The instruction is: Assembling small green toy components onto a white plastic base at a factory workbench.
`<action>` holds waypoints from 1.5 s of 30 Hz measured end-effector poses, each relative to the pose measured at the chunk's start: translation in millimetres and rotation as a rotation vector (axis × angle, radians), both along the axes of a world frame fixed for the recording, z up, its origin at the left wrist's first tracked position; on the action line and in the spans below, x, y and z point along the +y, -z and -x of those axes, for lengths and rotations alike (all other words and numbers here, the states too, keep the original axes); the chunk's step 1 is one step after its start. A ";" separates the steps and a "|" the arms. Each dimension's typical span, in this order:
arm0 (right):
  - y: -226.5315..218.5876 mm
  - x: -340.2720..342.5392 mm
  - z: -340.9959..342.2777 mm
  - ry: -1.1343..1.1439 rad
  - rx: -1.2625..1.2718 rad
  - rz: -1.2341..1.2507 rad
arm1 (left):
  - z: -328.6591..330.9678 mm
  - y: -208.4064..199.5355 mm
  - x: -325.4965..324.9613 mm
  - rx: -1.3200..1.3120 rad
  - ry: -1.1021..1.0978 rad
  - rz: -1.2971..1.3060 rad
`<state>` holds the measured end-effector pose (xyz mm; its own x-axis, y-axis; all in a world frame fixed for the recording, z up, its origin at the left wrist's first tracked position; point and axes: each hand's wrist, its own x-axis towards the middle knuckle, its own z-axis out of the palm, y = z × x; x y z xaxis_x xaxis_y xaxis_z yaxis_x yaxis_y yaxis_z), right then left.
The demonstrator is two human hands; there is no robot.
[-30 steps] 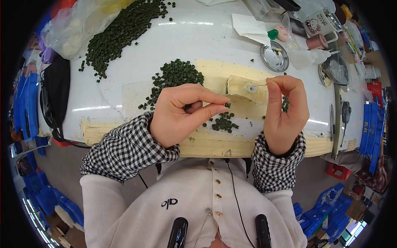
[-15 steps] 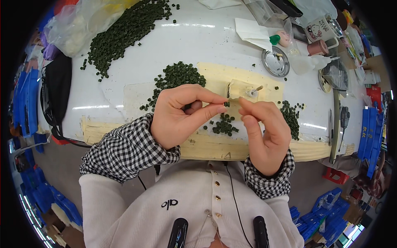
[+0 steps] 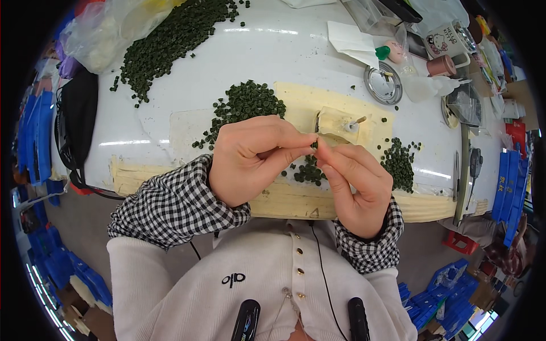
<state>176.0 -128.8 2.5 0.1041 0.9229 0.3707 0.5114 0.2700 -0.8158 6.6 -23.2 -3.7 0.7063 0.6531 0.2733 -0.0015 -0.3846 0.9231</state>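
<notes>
My left hand [image 3: 244, 162] pinches a small dark green round part [image 3: 314, 145] between thumb and forefinger, over the near edge of the table. Against it, from the right, come the fingertips of my right hand [image 3: 364, 184], curled in a loose pinch. Whatever its fingers hold, if anything, is too small to make out. Just below the fingertips lies a small heap of like green parts [image 3: 310, 172]. Behind my left hand is a larger pile [image 3: 250, 102]; another group [image 3: 399, 165] lies right of my right hand.
A cream block with a short upright peg [image 3: 354, 125] stands on the yellow sheet beyond my hands. A big green pile [image 3: 165, 51] covers the far left, beside plastic bags [image 3: 99, 42]. At the far right are a round metal tin [image 3: 383, 85], a white mug [image 3: 445, 42] and tweezers [image 3: 456, 170].
My right hand has moved left, and its fingertips now meet those of my left hand at the small green part. My left hand keeps its pinch and has hardly moved.
</notes>
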 end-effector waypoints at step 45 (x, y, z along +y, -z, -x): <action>6.3 0.6 -6.8 -0.031 -0.016 -0.078 | -1.4 -4.4 3.3 -0.018 0.015 -0.097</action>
